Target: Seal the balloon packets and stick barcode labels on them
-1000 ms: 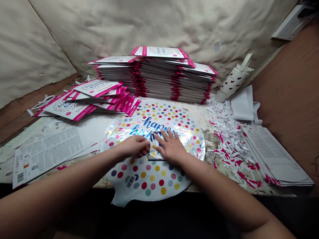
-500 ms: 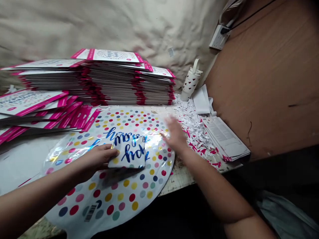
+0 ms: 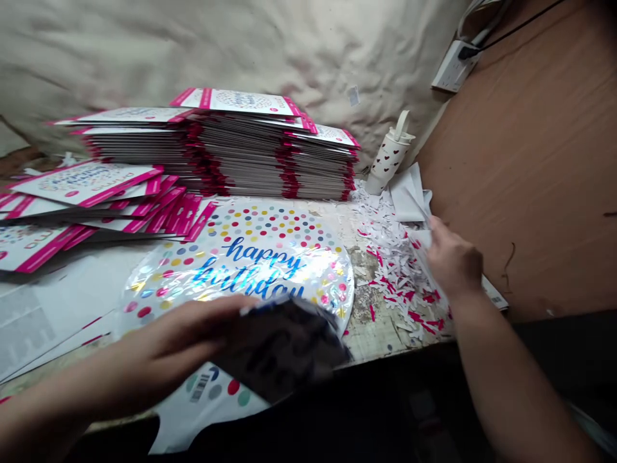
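Note:
A round foil balloon (image 3: pixel 270 257) lies flat on the table, printed with blue "happy birthday" lettering and coloured dots. My left hand (image 3: pixel 178 347) reaches across its near part, with the fingertips at the top of a dark, blurred folded foil piece (image 3: pixel 284 344) lifted above the balloon. My right hand (image 3: pixel 453 260) is off to the right, its fingers against white paper sheets (image 3: pixel 419 241) beside the shredded paper trimmings (image 3: pixel 393 276). Whether that hand grips anything is hidden.
Tall stacks of packaged cards with pink edges (image 3: pixel 270 154) stand behind the balloon, and a fanned pile (image 3: pixel 91 183) lies at the left. A white heart-patterned bottle (image 3: pixel 388 161) stands at the back right. The worn table's (image 3: pixel 371 328) near edge drops away below.
The view has swung left and back. My right hand has moved right, off the balloon, to the white paper. The folded piece has moved toward me, uncovering the lettering.

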A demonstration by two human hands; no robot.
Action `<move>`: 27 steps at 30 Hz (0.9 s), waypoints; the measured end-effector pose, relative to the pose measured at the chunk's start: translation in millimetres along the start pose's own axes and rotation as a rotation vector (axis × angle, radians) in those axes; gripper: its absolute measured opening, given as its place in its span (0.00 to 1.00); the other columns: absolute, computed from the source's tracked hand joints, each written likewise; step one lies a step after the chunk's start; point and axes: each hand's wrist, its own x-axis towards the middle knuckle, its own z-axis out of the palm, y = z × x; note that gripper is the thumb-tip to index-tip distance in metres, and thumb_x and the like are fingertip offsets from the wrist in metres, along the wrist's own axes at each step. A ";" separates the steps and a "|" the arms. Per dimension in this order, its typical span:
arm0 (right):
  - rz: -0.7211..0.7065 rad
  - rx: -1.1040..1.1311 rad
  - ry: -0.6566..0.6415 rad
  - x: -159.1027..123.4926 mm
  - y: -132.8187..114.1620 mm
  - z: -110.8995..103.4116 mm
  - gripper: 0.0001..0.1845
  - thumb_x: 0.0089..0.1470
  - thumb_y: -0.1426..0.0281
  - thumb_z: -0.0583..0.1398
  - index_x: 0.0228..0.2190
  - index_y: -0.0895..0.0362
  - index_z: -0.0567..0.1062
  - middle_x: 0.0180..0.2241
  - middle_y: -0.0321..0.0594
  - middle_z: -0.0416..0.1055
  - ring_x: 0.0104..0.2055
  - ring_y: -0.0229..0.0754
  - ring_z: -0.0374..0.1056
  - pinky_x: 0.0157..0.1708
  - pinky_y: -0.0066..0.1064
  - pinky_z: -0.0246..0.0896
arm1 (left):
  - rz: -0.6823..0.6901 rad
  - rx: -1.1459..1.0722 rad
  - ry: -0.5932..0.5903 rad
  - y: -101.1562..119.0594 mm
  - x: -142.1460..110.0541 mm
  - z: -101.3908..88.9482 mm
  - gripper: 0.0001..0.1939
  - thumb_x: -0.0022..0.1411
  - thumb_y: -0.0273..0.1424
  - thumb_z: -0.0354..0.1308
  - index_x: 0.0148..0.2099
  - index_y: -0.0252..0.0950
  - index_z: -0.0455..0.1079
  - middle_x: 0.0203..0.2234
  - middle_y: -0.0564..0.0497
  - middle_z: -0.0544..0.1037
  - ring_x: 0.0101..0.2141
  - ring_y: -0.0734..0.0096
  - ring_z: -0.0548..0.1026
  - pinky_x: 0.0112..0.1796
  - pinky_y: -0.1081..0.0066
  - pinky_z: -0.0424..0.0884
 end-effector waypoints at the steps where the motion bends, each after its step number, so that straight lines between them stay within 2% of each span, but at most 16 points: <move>1: -0.237 0.091 0.073 -17.6 -31.3 1.8 0.26 0.57 0.76 0.46 0.58 0.63 0.59 0.52 0.56 0.67 0.49 0.52 0.67 0.45 0.42 0.63 | 0.090 0.028 -0.141 6.9 -8.4 -1.5 0.17 0.52 0.40 0.56 0.45 0.49 0.74 0.40 0.56 0.79 0.39 0.63 0.76 0.38 0.73 0.73; 2: -0.489 0.198 0.094 -37.0 -62.1 6.0 0.26 0.57 0.77 0.46 0.57 0.64 0.61 0.53 0.55 0.65 0.52 0.50 0.66 0.47 0.39 0.62 | 0.147 0.019 -0.292 14.2 -15.1 -2.7 0.17 0.55 0.37 0.53 0.48 0.51 0.72 0.41 0.57 0.78 0.40 0.64 0.76 0.38 0.74 0.73; 4: -0.924 0.381 -0.035 -73.4 -112.5 18.8 0.24 0.56 0.78 0.48 0.54 0.62 0.65 0.54 0.49 0.65 0.54 0.47 0.63 0.52 0.40 0.60 | 0.164 -0.040 -0.507 26.1 -22.4 -3.9 0.20 0.59 0.32 0.49 0.53 0.52 0.68 0.42 0.58 0.77 0.40 0.66 0.75 0.39 0.76 0.72; 5: -1.005 0.445 -0.171 -86.6 -129.0 25.3 0.23 0.57 0.76 0.49 0.53 0.59 0.67 0.52 0.48 0.67 0.53 0.47 0.65 0.51 0.41 0.61 | 0.150 -0.057 -0.547 28.9 -23.5 -4.0 0.21 0.60 0.30 0.48 0.54 0.52 0.67 0.43 0.58 0.77 0.41 0.66 0.75 0.39 0.75 0.72; 6: -1.018 0.539 -0.332 -94.8 -139.2 30.3 0.21 0.57 0.74 0.50 0.52 0.58 0.68 0.51 0.47 0.69 0.53 0.48 0.65 0.50 0.41 0.62 | 0.131 -0.067 -0.542 29.0 -23.4 -3.8 0.21 0.60 0.30 0.47 0.54 0.51 0.66 0.43 0.57 0.77 0.41 0.66 0.75 0.40 0.75 0.72; 9: -0.886 0.846 -0.709 -92.0 -142.2 31.3 0.21 0.61 0.69 0.48 0.54 0.56 0.65 0.48 0.45 0.71 0.50 0.43 0.68 0.46 0.35 0.66 | 0.069 -0.052 -0.411 16.3 -19.0 -0.8 0.19 0.60 0.31 0.49 0.53 0.48 0.68 0.43 0.54 0.77 0.42 0.62 0.74 0.41 0.72 0.70; 11: -0.791 1.098 -0.924 -80.1 -137.5 22.3 0.26 0.58 0.66 0.53 0.57 0.56 0.59 0.48 0.43 0.72 0.48 0.42 0.69 0.44 0.32 0.66 | 0.073 -0.026 -0.377 4.4 -12.0 3.2 0.18 0.61 0.32 0.48 0.52 0.46 0.69 0.40 0.53 0.77 0.39 0.63 0.74 0.40 0.73 0.70; 12: -0.739 1.198 -1.037 -75.2 -136.7 17.6 0.30 0.54 0.64 0.57 0.57 0.57 0.59 0.46 0.43 0.73 0.47 0.43 0.70 0.43 0.32 0.66 | 0.086 -0.013 -0.373 -1.2 -7.0 5.7 0.18 0.62 0.33 0.47 0.52 0.45 0.68 0.40 0.53 0.77 0.39 0.64 0.74 0.39 0.73 0.70; 14: -0.568 1.317 -1.239 -69.6 -137.2 13.1 0.32 0.43 0.62 0.66 0.50 0.60 0.69 0.40 0.42 0.76 0.42 0.46 0.72 0.40 0.33 0.67 | 0.097 0.001 -0.322 -13.6 4.8 11.6 0.18 0.64 0.36 0.44 0.53 0.43 0.67 0.40 0.53 0.77 0.39 0.65 0.74 0.40 0.73 0.70; 16: -0.367 1.309 -1.332 -66.5 -134.2 18.7 0.24 0.39 0.61 0.67 0.39 0.61 0.76 0.33 0.40 0.77 0.36 0.45 0.73 0.37 0.34 0.68 | 0.088 0.050 -0.182 -31.5 14.4 18.7 0.22 0.65 0.39 0.41 0.56 0.42 0.65 0.47 0.51 0.74 0.47 0.63 0.71 0.46 0.69 0.67; 18: -0.123 1.256 -1.279 -61.0 -121.4 32.9 0.20 0.38 0.61 0.67 0.32 0.62 0.78 0.31 0.41 0.77 0.33 0.45 0.73 0.35 0.36 0.69 | 0.101 0.207 -0.102 -55.7 15.8 26.6 0.25 0.65 0.43 0.40 0.59 0.40 0.60 0.56 0.49 0.66 0.55 0.58 0.63 0.54 0.62 0.59; 20: 0.086 1.156 -1.108 -51.8 -99.7 49.8 0.19 0.36 0.61 0.68 0.30 0.62 0.78 0.30 0.43 0.77 0.32 0.46 0.73 0.35 0.37 0.69 | 0.136 0.434 -0.141 -78.5 6.4 34.1 0.28 0.63 0.45 0.43 0.61 0.39 0.57 0.60 0.47 0.58 0.60 0.54 0.55 0.57 0.55 0.51; 22: 0.197 1.081 -0.931 -41.9 -76.7 63.4 0.18 0.36 0.62 0.68 0.29 0.61 0.78 0.30 0.44 0.78 0.32 0.46 0.73 0.36 0.39 0.68 | 0.143 0.625 -0.195 -88.2 -8.4 39.1 0.28 0.61 0.43 0.45 0.61 0.37 0.59 0.60 0.43 0.59 0.59 0.49 0.56 0.56 0.51 0.53; 24: 0.246 1.113 -0.851 -35.0 -61.0 71.1 0.19 0.36 0.63 0.68 0.31 0.61 0.77 0.32 0.45 0.78 0.34 0.47 0.73 0.38 0.40 0.68 | 0.113 0.749 -0.223 -78.7 -17.7 40.9 0.24 0.61 0.38 0.45 0.55 0.34 0.66 0.54 0.38 0.67 0.52 0.46 0.66 0.50 0.50 0.62; 26: 0.284 1.178 -0.813 -32.5 -56.1 73.8 0.20 0.34 0.63 0.69 0.31 0.61 0.77 0.33 0.46 0.78 0.35 0.48 0.73 0.39 0.40 0.68 | 0.077 0.829 -0.300 -54.7 -11.6 42.3 0.18 0.59 0.31 0.44 0.43 0.33 0.74 0.42 0.37 0.75 0.39 0.49 0.74 0.39 0.54 0.68; 27: 0.298 1.203 -0.800 -32.8 -57.0 74.3 0.20 0.33 0.63 0.69 0.31 0.61 0.77 0.33 0.46 0.78 0.35 0.48 0.73 0.40 0.41 0.68 | 0.082 0.848 -0.338 -41.0 -2.0 44.3 0.16 0.58 0.28 0.44 0.37 0.33 0.74 0.34 0.38 0.77 0.33 0.53 0.74 0.35 0.56 0.69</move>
